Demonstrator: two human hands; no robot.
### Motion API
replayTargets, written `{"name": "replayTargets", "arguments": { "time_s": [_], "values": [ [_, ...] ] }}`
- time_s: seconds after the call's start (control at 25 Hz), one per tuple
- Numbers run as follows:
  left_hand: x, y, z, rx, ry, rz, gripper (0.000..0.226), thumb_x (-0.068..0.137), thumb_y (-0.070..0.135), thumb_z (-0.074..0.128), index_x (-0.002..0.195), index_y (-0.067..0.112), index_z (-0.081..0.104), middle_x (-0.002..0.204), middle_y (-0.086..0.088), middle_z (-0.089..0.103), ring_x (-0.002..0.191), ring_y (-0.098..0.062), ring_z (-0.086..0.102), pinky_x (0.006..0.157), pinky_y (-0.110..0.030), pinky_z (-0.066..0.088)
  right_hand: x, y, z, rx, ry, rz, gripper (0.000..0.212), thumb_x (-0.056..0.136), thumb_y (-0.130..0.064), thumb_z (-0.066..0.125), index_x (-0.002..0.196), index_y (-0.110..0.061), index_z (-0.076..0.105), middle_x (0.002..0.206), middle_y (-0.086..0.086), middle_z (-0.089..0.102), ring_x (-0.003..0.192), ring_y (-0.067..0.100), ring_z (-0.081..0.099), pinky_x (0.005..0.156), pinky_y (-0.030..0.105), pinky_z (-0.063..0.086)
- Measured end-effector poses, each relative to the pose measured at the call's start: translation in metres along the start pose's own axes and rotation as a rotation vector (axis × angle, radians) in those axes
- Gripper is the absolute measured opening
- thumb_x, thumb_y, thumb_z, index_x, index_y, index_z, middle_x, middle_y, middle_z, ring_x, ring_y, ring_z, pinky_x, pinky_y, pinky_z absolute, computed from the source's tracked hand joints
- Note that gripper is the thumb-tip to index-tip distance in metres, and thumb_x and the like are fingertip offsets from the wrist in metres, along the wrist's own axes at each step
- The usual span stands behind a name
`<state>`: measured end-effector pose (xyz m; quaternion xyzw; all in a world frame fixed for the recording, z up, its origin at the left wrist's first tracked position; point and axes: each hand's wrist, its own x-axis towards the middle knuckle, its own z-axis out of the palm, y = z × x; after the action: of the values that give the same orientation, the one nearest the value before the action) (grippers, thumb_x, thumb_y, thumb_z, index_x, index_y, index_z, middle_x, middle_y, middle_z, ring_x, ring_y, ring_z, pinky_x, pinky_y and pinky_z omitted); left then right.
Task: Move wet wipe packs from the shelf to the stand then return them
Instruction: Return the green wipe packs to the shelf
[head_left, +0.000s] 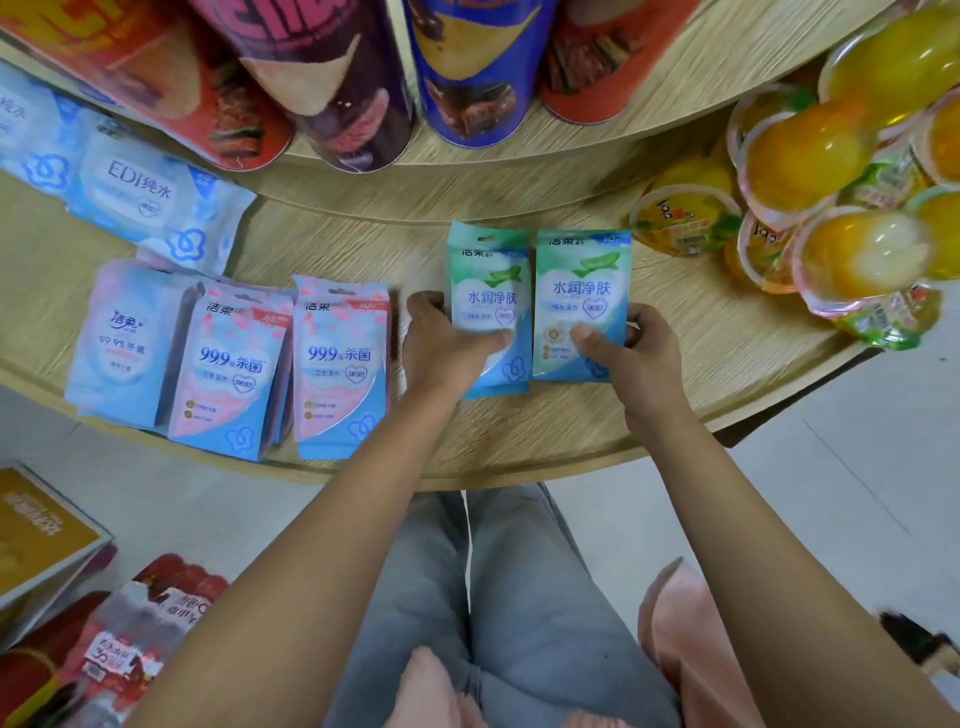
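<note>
- Gripping one green pack each: the left hand (447, 345) pinches the left green pack (491, 291), and the right hand (636, 358) pinches the right green pack (584, 291), thumbs on the faces.
- Both packs lie edge to edge on the shelf (540, 431), between the hands.
- Step, judged: pick-up or set-down; which cannot be told. Next comes a joint lift or a release.
- Count: two green packs; three pink-and-blue packs (340, 364) left of the left hand.
</note>
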<state>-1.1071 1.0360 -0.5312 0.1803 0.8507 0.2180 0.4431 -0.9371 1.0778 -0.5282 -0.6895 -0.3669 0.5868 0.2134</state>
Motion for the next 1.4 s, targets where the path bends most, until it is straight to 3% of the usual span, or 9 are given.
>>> {"name": "replayTargets", "arguments": {
  "time_s": [0.12, 0.28, 0.44, 0.56, 0.76, 0.96, 1.12, 1.2, 1.4],
  "values": [
    [-0.001, -0.009, -0.009, 0.048, -0.073, 0.07, 0.037, 0.079, 0.035, 0.07, 0.104, 0.014, 0.051, 0.101, -0.002, 0.062, 0.098, -0.028, 0.061, 0.084, -0.042, 0.05, -0.008, -0.002, -0.006, -0.001, -0.007, 0.002, 0.036, 0.079, -0.009, 0.074, 0.107, -0.006, 0.051, 0.089, -0.001, 0.065, 0.075, 0.007, 0.066, 0.057, 0.016, 0.054],
    [-0.018, -0.01, -0.024, -0.054, -0.179, 0.148, 0.039, 0.078, 0.024, 0.073, 0.108, 0.016, 0.049, 0.102, -0.003, 0.063, 0.095, -0.023, 0.063, 0.081, -0.04, 0.053, -0.033, -0.005, -0.02, 0.049, 0.016, -0.001, 0.039, 0.076, -0.009, 0.076, 0.107, -0.003, 0.053, 0.095, 0.002, 0.069, 0.078, 0.008, 0.068, 0.062, 0.02, 0.057],
    [-0.05, 0.007, -0.049, -0.271, -0.34, 0.156, 0.032, 0.084, 0.006, 0.066, 0.112, 0.009, 0.05, 0.097, -0.003, 0.066, 0.082, -0.022, 0.064, 0.053, -0.02, 0.052, -0.082, -0.007, -0.045, 0.273, 0.059, 0.015, 0.045, 0.074, 0.001, 0.075, 0.112, -0.004, 0.053, 0.098, 0.003, 0.07, 0.08, 0.008, 0.071, 0.067, 0.023, 0.058],
    [-0.075, 0.018, -0.059, -0.222, -0.494, 0.246, 0.034, 0.086, 0.005, 0.063, 0.117, 0.005, 0.049, 0.095, -0.003, 0.065, 0.074, -0.018, 0.062, 0.037, -0.013, 0.043, -0.135, 0.006, -0.055, 0.437, 0.155, 0.009, 0.044, 0.072, 0.005, 0.074, 0.112, 0.0, 0.057, 0.099, 0.005, 0.07, 0.08, 0.008, 0.071, 0.068, 0.024, 0.058],
    [-0.135, 0.027, -0.031, 0.003, -0.893, 0.428, 0.022, 0.085, 0.001, 0.063, 0.104, 0.01, 0.055, 0.101, -0.005, 0.069, 0.083, -0.014, 0.068, 0.07, -0.027, 0.056, -0.246, 0.062, -0.06, 0.707, 0.458, 0.023, 0.028, 0.072, 0.006, 0.074, 0.092, -0.011, 0.063, 0.083, -0.006, 0.074, 0.074, 0.008, 0.071, 0.063, 0.022, 0.056],
    [-0.233, -0.005, 0.032, 0.306, -1.244, 0.51, 0.025, 0.081, 0.003, 0.068, 0.101, 0.007, 0.054, 0.103, -0.012, 0.069, 0.09, -0.028, 0.067, 0.083, -0.046, 0.055, -0.373, 0.151, -0.063, 0.98, 0.863, 0.091, 0.026, 0.072, 0.003, 0.074, 0.092, -0.01, 0.065, 0.088, 0.001, 0.073, 0.076, 0.013, 0.071, 0.062, 0.022, 0.054],
    [-0.33, -0.057, 0.081, 0.56, -1.457, 0.571, 0.026, 0.08, 0.002, 0.069, 0.1, 0.0, 0.052, 0.1, -0.016, 0.069, 0.087, -0.031, 0.067, 0.081, -0.047, 0.055, -0.464, 0.219, -0.055, 1.193, 1.156, 0.116, 0.028, 0.073, 0.004, 0.073, 0.097, -0.009, 0.065, 0.088, 0.001, 0.074, 0.075, 0.014, 0.072, 0.059, 0.021, 0.054],
    [-0.381, -0.09, 0.103, 0.658, -1.537, 0.595, 0.022, 0.08, -0.001, 0.068, 0.094, 0.007, 0.053, 0.089, -0.007, 0.072, 0.08, -0.024, 0.069, 0.074, -0.04, 0.058, -0.501, 0.254, -0.049, 1.281, 1.283, 0.13, 0.028, 0.074, 0.005, 0.072, 0.097, -0.01, 0.065, 0.093, 0.004, 0.074, 0.077, 0.016, 0.072, 0.061, 0.022, 0.055],
    [-0.494, -0.179, 0.156, 0.827, -1.652, 0.638, 0.022, 0.079, -0.005, 0.065, 0.09, 0.011, 0.055, 0.08, 0.0, 0.073, 0.068, -0.014, 0.069, 0.062, -0.028, 0.057, -0.583, 0.338, -0.072, 1.4, 1.442, 0.15, 0.032, 0.074, 0.004, 0.072, 0.103, -0.007, 0.065, 0.101, 0.011, 0.073, 0.087, 0.024, 0.071, 0.075, 0.031, 0.059]
  ]
}}
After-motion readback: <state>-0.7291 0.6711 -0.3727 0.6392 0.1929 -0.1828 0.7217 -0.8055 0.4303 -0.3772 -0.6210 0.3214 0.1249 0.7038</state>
